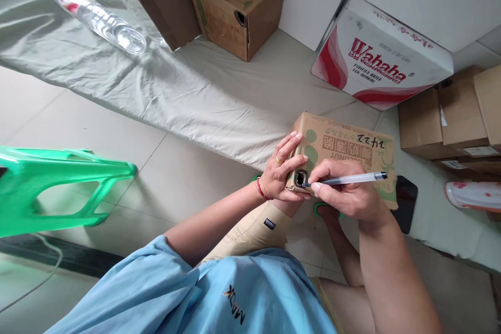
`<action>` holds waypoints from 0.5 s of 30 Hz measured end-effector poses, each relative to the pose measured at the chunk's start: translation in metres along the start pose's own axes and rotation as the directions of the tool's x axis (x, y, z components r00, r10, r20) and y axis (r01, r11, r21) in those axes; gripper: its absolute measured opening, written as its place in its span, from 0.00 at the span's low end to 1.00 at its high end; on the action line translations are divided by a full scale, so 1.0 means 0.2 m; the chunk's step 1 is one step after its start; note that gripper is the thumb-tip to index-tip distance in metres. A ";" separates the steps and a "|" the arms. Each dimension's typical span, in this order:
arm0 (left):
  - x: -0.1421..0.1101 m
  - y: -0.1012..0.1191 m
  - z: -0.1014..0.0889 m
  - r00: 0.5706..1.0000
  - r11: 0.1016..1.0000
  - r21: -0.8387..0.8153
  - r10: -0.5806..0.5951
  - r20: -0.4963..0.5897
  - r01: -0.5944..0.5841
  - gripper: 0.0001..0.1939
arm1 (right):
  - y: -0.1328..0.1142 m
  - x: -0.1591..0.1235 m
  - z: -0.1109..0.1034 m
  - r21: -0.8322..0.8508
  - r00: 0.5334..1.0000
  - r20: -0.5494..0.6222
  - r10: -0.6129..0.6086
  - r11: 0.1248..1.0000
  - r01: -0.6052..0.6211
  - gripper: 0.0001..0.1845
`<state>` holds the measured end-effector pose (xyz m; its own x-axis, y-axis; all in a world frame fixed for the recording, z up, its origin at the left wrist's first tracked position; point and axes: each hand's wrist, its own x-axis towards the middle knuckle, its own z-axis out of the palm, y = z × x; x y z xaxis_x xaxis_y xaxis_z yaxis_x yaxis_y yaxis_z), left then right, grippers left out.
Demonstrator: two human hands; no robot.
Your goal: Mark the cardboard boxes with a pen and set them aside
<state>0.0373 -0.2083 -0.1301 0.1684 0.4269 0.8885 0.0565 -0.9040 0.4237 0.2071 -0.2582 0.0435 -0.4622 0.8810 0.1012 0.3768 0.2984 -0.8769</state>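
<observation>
A brown cardboard box point(344, 135) with green print and the handwritten number 2422 sits in front of me, near the cloth-covered edge. My left hand point(279, 169) grips the box's left end, fingers over its top and side. A ragged, dark-edged hole point(300, 178) opens at the near left corner, beside that hand. Between the thumb and fingers of my right hand point(346, 188) is a pen point(364, 178) with a clear barrel and black end. Its tip points at the rim of the hole; whether it touches cannot be made out.
A similar box point(250, 36) with a hole stands at the back, beside a white Wahaha carton point(376, 62). A water bottle point(97, 21) lies on the grey cloth point(164, 88). More brown boxes point(462, 109) and a dark phone point(405, 203) are at right, a green stool point(66, 188) at left.
</observation>
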 end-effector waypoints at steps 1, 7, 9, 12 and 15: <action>0.00 0.00 0.00 1.000 1.000 -0.002 -0.002 -0.002 0.002 0.48 | 0.00 0.00 0.00 0.002 1.000 0.004 -0.003 1.000 0.003 0.06; -0.03 0.00 -0.02 0.994 0.996 0.063 -0.071 0.080 0.066 0.48 | 0.02 -0.03 0.03 0.021 0.972 -0.233 0.022 1.000 -0.018 0.06; -0.04 0.00 -0.03 0.991 0.994 0.076 -0.089 0.099 0.081 0.48 | 0.02 -0.08 0.02 0.082 0.873 -0.486 0.035 0.997 0.005 0.02; -0.03 0.00 -0.04 0.993 0.996 0.049 -0.077 0.092 0.073 0.47 | 0.03 -0.24 -0.07 0.233 0.589 -0.796 0.137 0.968 0.090 0.07; -0.02 0.01 -0.06 0.992 0.998 0.029 -0.063 0.107 0.061 0.46 | 0.11 -0.51 -0.21 0.390 0.308 -0.885 0.349 0.917 0.085 0.18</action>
<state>0.0253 -0.2121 -0.1303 0.2690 0.4785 0.8358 0.0947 -0.8768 0.4715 0.2953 -0.3255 0.0339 0.6999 0.7001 0.1414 -0.0073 0.2051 -0.9787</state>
